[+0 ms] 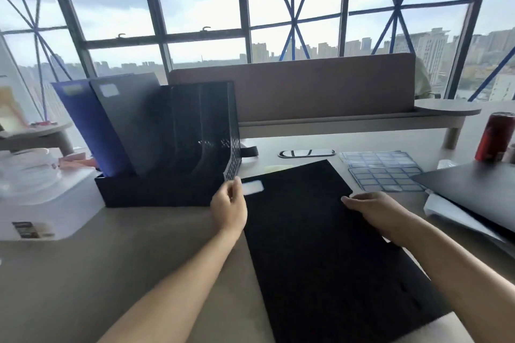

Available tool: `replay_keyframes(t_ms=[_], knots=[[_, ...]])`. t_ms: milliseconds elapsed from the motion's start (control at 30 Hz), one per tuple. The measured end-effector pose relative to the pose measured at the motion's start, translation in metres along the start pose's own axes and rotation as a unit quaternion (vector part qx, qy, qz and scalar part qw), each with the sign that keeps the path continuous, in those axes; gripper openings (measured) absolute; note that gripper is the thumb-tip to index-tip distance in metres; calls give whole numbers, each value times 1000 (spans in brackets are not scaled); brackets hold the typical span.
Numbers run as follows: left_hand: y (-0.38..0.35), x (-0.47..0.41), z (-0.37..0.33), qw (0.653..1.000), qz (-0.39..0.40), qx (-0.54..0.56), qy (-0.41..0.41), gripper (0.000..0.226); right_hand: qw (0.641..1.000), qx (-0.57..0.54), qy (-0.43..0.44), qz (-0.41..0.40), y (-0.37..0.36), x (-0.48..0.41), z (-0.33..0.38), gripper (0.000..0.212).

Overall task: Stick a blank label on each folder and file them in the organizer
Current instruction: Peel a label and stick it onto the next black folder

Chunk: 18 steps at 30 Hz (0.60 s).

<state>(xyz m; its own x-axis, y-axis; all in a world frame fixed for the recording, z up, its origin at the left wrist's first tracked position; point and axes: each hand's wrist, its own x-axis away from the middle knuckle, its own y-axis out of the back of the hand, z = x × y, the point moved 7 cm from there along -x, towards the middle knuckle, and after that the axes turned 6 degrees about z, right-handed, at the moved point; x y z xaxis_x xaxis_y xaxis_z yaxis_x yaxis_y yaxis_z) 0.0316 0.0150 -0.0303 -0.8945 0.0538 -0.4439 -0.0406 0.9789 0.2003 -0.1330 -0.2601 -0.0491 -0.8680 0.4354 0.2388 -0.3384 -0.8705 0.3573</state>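
black folder (320,237): left grip (228,205) pinches corner, right grip (373,213) rests atop

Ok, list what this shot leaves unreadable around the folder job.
Head view:
- black folder: near corner cut by bottom edge.
- organizer: left slots hidden behind blue folder, grey folder.
- label sheets: too blurred to count labels.
- left hand: grip hidden by its own back.

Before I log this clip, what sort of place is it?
Most likely a high-rise office: a desk with a divider panel, a black file organizer holding labelled folders beside label sheets, and tall windows overlooking city towers.
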Motion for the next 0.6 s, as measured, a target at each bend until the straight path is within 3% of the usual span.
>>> replay_keyframes(t_ms=[100, 133, 167, 267, 333, 367, 467, 500, 600], knots=[[22, 12, -9, 997, -18, 61, 32, 26, 999, 31, 35, -12, -9, 7, 21, 35], [28, 16, -9, 993, -15, 93, 65, 14, 998, 30, 49, -20, -10, 9, 28, 31], [32, 20, -5, 985, -15, 137, 105, 18, 997, 22, 64, -31, -11, 12, 37, 27], [54, 30, 0, 922, -29, 322, 211, 58, 993, -9, 111, -47, -18, 20, 62, 21], [69, 32, -6, 863, 7, 450, 230, 49, 988, -47, 138, -52, -26, 22, 71, 19], [74, 34, -15, 840, 65, 487, 232, 38, 985, -77, 148, -52, -30, 23, 75, 17], [75, 49, -43, 859, 289, 373, 198, 33, 975, -152, 155, -49, -48, 18, 89, 14], [75, 49, -47, 871, 317, 327, 182, 31, 973, -155, 163, -53, -54, 13, 96, 16], [88, 24, -52, 919, 256, 267, 135, 24, 966, -116, 215, -80, -72, 1, 135, 23]])
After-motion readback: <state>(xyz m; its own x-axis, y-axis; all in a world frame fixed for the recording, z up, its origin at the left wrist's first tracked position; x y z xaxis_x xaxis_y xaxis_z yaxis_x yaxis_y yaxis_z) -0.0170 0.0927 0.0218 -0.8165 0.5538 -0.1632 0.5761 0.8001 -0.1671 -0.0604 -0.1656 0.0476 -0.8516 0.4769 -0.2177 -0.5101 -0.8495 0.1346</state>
